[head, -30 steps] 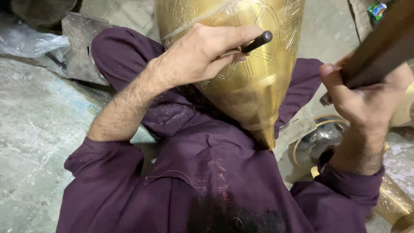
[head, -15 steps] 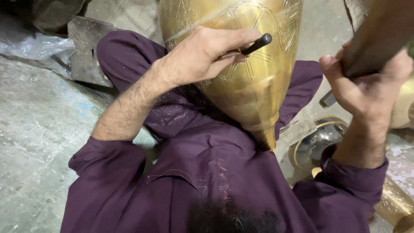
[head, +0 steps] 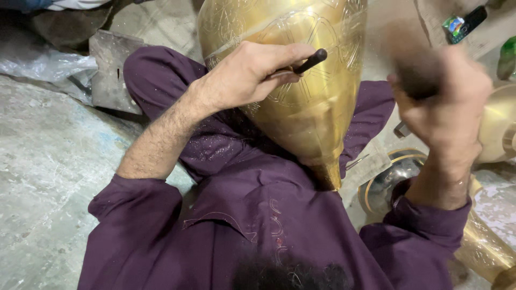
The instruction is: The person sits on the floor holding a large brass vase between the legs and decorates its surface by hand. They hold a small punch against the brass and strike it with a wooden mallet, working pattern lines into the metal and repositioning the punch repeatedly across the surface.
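Left hand (head: 244, 75), in the upper middle of the frame, was closed around a thin dark metal punch (head: 309, 62), its fingers clamped on the shaft and its heel resting on a large brass vessel (head: 301, 102), apparently to steady the tip against the metal. The vessel filled the top centre, tapering like a teardrop to a narrow point low in the middle, where it was propped on the seated person's lap, likely so it could not roll. Its golden surface looked smooth and carried fine engraved lines and petal shapes. Right hand (head: 443, 102), at the upper right, was wrapped shut on a dark wooden mallet (head: 414, 67), blurred by motion. Purple cloth (head: 258, 215), speckled with fine metal dust, covered the lap. More brass pieces (head: 497, 126) lay at the right edge on a grey stone floor (head: 43, 177).
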The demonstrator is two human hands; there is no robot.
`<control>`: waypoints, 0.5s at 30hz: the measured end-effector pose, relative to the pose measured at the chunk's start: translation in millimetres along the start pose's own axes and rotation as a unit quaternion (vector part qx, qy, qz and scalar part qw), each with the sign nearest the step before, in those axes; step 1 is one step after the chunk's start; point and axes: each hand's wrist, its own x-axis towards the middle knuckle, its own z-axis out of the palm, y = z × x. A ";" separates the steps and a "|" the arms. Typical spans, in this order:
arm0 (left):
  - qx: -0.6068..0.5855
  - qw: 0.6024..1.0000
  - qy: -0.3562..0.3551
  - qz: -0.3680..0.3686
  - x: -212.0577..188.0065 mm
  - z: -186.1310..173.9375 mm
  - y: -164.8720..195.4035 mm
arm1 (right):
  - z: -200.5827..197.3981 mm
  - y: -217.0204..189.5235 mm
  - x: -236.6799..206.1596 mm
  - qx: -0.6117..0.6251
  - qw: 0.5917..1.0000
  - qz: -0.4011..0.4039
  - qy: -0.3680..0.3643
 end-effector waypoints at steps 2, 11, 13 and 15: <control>-0.013 1.000 -0.004 0.008 0.8 -0.2 0.5 | -2.4 -5.7 1.6 -0.195 0.979 -0.060 0.016; -0.011 1.000 -0.007 -0.007 3.5 -1.6 2.7 | -3.4 -20.3 16.6 0.052 0.997 0.052 0.038; -0.011 1.000 -0.008 -0.003 2.9 -2.1 2.2 | -1.4 -17.3 14.0 -0.116 0.992 -0.018 0.047; -0.016 1.000 -0.012 0.012 0.3 -2.2 2.1 | 2.0 -11.7 9.9 -0.134 0.988 -0.061 0.046</control>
